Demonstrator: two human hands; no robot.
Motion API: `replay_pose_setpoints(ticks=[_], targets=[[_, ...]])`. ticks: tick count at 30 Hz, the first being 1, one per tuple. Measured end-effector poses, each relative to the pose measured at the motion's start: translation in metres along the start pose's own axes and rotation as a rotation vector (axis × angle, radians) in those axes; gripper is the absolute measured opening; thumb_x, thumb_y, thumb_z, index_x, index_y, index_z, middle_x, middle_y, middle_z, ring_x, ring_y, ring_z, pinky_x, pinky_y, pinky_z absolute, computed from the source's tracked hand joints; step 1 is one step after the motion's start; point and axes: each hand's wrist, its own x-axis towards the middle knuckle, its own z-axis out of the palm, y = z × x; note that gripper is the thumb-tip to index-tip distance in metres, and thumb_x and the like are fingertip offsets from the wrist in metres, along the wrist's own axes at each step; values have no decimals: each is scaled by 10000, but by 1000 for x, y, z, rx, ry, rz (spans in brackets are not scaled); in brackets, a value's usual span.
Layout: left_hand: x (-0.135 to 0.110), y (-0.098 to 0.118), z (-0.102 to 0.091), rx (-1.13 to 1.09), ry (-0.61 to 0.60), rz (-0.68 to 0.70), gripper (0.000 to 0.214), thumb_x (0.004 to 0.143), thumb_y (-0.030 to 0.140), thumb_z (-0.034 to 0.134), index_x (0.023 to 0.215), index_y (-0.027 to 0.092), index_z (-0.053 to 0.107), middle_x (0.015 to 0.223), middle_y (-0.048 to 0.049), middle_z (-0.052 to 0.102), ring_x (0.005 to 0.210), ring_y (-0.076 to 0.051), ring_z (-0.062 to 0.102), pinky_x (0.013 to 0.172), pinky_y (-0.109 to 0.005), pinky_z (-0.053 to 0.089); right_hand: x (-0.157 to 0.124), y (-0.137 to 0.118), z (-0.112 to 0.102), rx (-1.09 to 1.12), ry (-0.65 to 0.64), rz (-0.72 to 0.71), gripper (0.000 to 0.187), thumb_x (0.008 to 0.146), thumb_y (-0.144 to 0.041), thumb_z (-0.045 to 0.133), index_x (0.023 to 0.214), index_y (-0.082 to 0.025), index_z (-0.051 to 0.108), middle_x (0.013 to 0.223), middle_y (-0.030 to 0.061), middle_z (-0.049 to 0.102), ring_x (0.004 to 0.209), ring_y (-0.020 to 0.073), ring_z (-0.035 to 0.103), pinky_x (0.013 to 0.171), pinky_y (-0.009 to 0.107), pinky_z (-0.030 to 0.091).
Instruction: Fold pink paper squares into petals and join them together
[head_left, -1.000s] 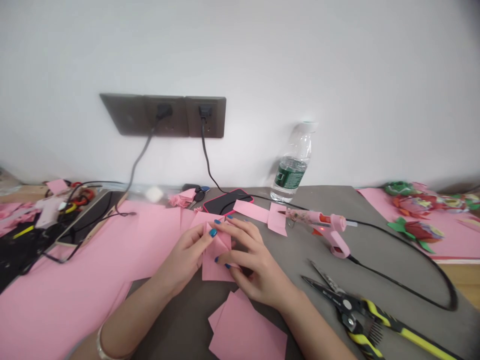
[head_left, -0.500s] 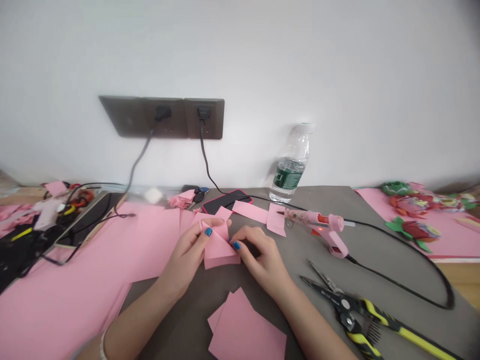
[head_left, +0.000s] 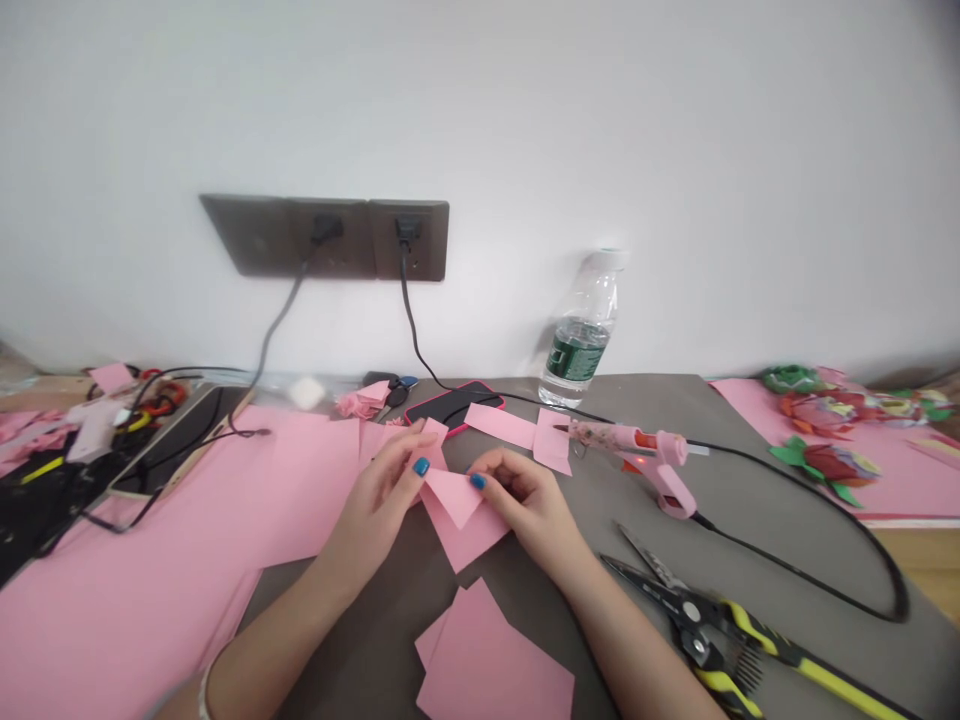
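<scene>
folded pink paper (head_left: 465,540) | triangular flap on top | both hands (head_left: 379,490) (head_left: 529,505) gripping

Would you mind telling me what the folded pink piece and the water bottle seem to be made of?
The folded pink piece looks like matte paper, with sharp creases and no shine. The water bottle looks like thin clear plastic, glossy, see-through.

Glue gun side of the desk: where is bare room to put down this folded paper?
Bare grey desktop shows between the right hand, the pink glue gun and the yellow-handled pliers. A smaller patch lies between the pink paper squares and the left forearm. The far left is crowded with cables and pink sheets, the far right with paper flowers.
</scene>
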Motion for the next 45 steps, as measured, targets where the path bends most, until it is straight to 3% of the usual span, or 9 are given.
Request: replay_pose_setpoints(ticks=[4,8,14,20,24,26,30,34,45], targets=[[-5,4,1,61,91,117,331,941,417,609,1214,245,682,1590,-81,392,1473,-316,330,1148,-393,373,1,2,-1,59,105,-37,250,864,-430,661,811,-186,640,718,21,628,604,144,538,517,238,397],[-7,1,3,-91,-18,63,398,918,411,651,1265,215,628,1435,-138,580,1337,-310,526,1086,-401,451,0,5,-1,18,165,-119,177,890,-366,643,852,-193,653,769,30,655,647,157,582,559,250,450],[-4,-4,4,-160,-78,-103,363,900,438,673,1165,190,679,1123,-125,760,1092,-297,689,955,-380,522,-5,2,5,-116,72,-196,119,911,-292,615,836,-200,610,756,17,615,662,153,565,583,254,454],[-4,2,4,-117,-94,-59,281,915,435,641,985,185,747,1022,-85,760,1002,-272,683,942,-353,505,-8,-3,9,-165,-65,-158,183,893,-283,651,801,-213,509,720,-20,530,604,119,464,522,234,369],[-4,2,6,24,-83,-17,296,912,448,633,819,181,722,752,-29,694,751,-221,639,738,-295,506,-9,-2,9,-107,-68,-128,277,870,-326,689,766,-223,454,701,-33,513,573,109,401,504,235,333],[-4,0,6,6,-83,-21,301,912,459,631,837,185,730,777,-35,705,776,-230,643,749,-296,506,-9,-1,9,-127,-60,-162,289,872,-357,691,768,-225,457,697,-34,498,579,117,401,513,244,340],[-4,-2,7,-127,-170,-58,301,942,452,596,1032,220,765,1016,-62,758,975,-262,667,947,-337,487,-10,-1,8,-197,68,-323,203,972,-418,539,991,-217,557,927,54,579,829,196,559,717,307,479],[-7,-1,11,-24,-234,-44,337,968,428,552,1131,216,758,996,-50,751,911,-249,644,858,-316,494,-10,-4,8,-215,-76,-345,344,1052,-394,353,1283,-228,545,1285,131,580,1168,254,577,956,367,496],[-9,-3,11,18,-324,-49,370,988,417,498,1204,211,716,864,-37,692,900,-253,604,845,-330,482,-12,-1,7,-337,-172,-316,419,1070,-338,316,1432,-244,505,1323,114,630,1233,265,588,1030,388,483]])
